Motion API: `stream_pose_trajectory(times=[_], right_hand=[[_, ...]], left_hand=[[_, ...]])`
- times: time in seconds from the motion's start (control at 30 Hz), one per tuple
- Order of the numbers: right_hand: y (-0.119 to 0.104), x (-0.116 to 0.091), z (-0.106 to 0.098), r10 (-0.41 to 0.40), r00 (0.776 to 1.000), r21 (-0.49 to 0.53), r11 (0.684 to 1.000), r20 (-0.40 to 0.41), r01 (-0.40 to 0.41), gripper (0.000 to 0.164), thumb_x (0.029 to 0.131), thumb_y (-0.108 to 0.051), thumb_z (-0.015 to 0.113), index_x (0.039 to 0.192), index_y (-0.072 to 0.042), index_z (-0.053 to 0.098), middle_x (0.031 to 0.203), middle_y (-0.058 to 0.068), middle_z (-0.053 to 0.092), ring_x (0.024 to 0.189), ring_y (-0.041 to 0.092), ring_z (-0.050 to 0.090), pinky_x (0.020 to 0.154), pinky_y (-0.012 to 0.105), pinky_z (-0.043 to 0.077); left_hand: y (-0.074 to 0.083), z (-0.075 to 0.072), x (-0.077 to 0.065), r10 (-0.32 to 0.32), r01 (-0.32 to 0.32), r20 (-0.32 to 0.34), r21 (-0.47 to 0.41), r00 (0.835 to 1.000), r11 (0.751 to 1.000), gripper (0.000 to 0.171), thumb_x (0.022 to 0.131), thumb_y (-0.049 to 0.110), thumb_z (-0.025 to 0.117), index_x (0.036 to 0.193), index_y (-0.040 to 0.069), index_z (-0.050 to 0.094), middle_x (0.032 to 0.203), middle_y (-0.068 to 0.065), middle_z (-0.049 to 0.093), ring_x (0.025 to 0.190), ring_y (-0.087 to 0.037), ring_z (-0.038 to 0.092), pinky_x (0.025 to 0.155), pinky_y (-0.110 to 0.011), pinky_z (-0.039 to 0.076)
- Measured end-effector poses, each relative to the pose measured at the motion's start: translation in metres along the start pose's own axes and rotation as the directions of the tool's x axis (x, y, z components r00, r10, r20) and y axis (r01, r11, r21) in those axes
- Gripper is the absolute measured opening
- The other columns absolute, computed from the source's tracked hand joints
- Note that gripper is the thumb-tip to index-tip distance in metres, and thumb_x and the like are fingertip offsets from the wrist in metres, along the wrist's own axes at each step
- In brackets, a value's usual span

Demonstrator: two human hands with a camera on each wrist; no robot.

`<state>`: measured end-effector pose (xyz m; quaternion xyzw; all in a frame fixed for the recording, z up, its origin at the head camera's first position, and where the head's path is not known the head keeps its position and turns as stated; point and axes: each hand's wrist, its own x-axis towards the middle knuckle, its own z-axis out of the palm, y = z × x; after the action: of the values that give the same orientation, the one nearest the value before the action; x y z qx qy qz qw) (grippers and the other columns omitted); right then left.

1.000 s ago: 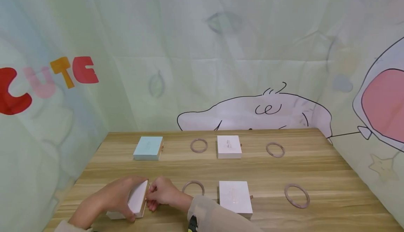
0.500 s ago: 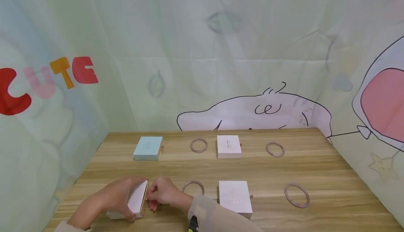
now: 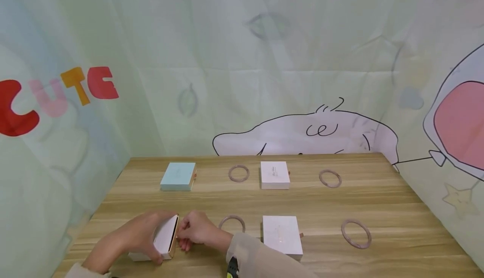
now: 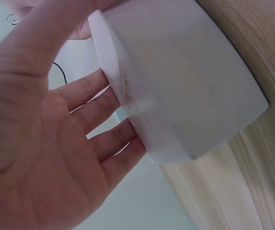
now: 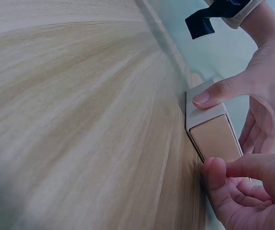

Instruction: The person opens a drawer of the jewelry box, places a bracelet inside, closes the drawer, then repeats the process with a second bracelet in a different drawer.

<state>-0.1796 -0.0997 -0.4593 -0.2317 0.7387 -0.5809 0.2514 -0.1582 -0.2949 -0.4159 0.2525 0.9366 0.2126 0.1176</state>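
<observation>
At the front left of the table, my left hand point(image 3: 140, 232) grips a white drawer-style box point(image 3: 164, 241), thumb on the near side and fingers over the far side. The left wrist view shows the fingertips along the edge of the box point(image 4: 195, 81). A tan drawer front point(image 5: 216, 138) faces my right hand point(image 3: 199, 229), and a narrow dark gap shows between the white sleeve and the drawer. Thumb and forefinger of the right hand point(image 5: 252, 191) pinch at the middle of the drawer's front; the small pull tab there is hidden by the fingertips.
Behind stand a light-blue box point(image 3: 179, 174) and a white box point(image 3: 274, 174); another white box point(image 3: 281, 235) lies front right. Each has a brown tab on its right. Bangles lie beside the boxes: two at the back point(image 3: 239, 166) and two in front, one partly behind the right forearm.
The drawer has slid slightly rightward out of its white sleeve, and the dark gap at its top edge has widened. Both hands keep nearly the same place and hold.
</observation>
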Motion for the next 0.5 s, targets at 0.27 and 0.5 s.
stream_pose_trajectory(times=[0.27,0.5], right_hand=[[-0.0016,-0.0021,-0.0024,0.002,1.000,-0.015,1.000,0.004,-0.002,0.020,0.090,0.012,0.063,0.070,0.012,0.062,0.055,0.017,0.062,0.042,0.010,0.052,0.044,0.028,0.051],[0.0000,-0.0017,-0.0026,0.002,1.000,-0.016,1.000,0.002,-0.002,0.020,0.089,0.013,0.063,0.070,0.012,0.062,0.055,0.017,0.062,0.042,0.010,0.052,0.043,0.029,0.051]], left_hand=[[-0.0016,-0.0001,0.0004,0.010,-0.010,-0.004,-0.014,1.000,1.000,0.099,0.045,0.033,0.100,0.127,-0.004,0.058,0.113,-0.005,0.061,0.089,-0.017,0.053,0.072,-0.032,0.046],[-0.0015,0.0005,-0.0001,0.024,-0.024,-0.007,-0.012,1.000,1.000,0.099,0.045,0.033,0.099,0.127,-0.003,0.059,0.110,-0.001,0.061,0.088,-0.015,0.053,0.071,-0.030,0.046]])
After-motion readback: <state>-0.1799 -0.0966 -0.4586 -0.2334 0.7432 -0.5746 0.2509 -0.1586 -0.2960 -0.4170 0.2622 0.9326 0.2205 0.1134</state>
